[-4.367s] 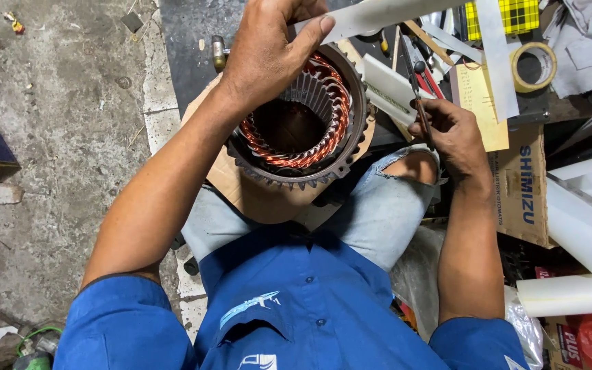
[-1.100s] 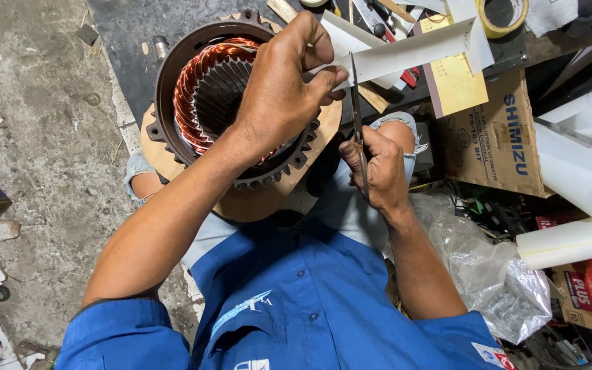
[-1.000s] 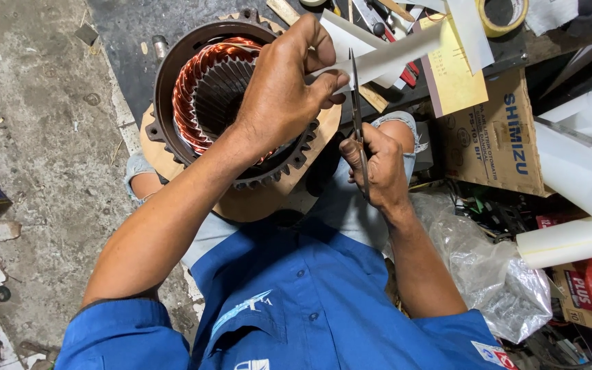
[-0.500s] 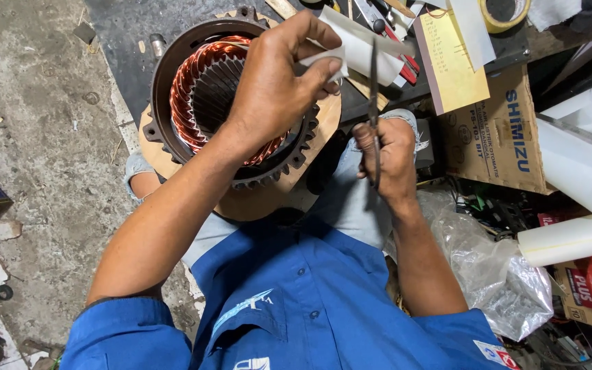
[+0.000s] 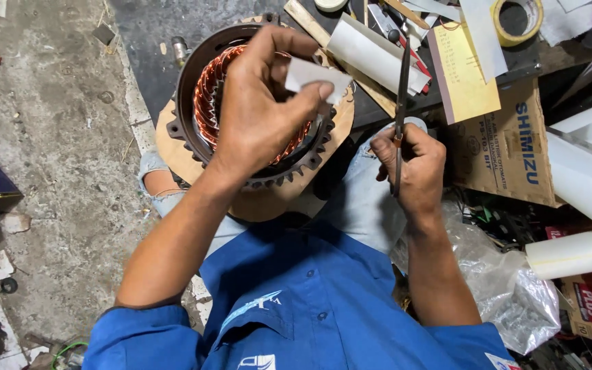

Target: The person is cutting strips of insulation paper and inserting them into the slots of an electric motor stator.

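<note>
My left hand (image 5: 262, 109) pinches a small white paper piece (image 5: 313, 72) between thumb and fingers, held above a motor stator (image 5: 203, 103) with copper windings. The stator rests on a round wooden board (image 5: 268, 202) between my knees. My right hand (image 5: 409, 164) grips a pair of scissors (image 5: 403, 75), blades closed and pointing up, to the right of the stator. The hands are apart from each other.
White paper rolls (image 5: 371, 55) lie beyond the stator, with a tape roll (image 5: 517, 20) and a yellow pad (image 5: 462, 72). A cardboard box (image 5: 508, 144), more paper rolls (image 5: 577, 253) and a plastic bag (image 5: 508, 288) crowd the right. Concrete floor (image 5: 56, 137) lies to the left.
The long white strip has been cut: my left hand now holds only a short piece, drawn over the stator. My right hand has pulled the scissors away and raised them upright.
</note>
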